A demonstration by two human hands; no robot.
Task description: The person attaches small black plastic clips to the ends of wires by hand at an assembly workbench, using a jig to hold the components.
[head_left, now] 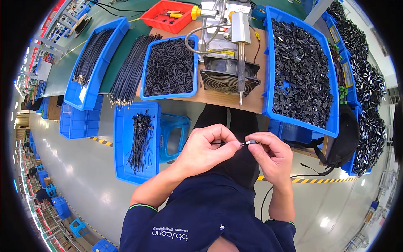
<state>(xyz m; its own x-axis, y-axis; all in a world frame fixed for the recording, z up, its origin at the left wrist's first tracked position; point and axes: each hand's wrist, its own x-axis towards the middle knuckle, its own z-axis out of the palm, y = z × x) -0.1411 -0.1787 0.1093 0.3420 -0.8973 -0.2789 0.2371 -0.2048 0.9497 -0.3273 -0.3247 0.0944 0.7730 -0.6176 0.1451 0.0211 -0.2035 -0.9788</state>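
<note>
Over my lap, my left hand (210,147) pinches a thin black cable (219,143) between thumb and forefinger. My right hand (273,156) grips a small black connector (251,142) with a light, shiny part, close beside the left fingertips. The cable's end meets or nearly meets the connector; whether it is seated inside is too small to tell. Just beyond the hands, a soldering iron (241,67) hangs point down from its stand, in front of a black fan (228,77) at the bench edge.
Blue bins hold black tubes (170,67), black connector parts (300,71) and cables (94,54). More cables (134,69) lie on the green bench. Finished-looking cables (140,140) fill a low bin beside a blue stool (174,130). A red tray (168,17) sits behind; a black bag (346,138) hangs right.
</note>
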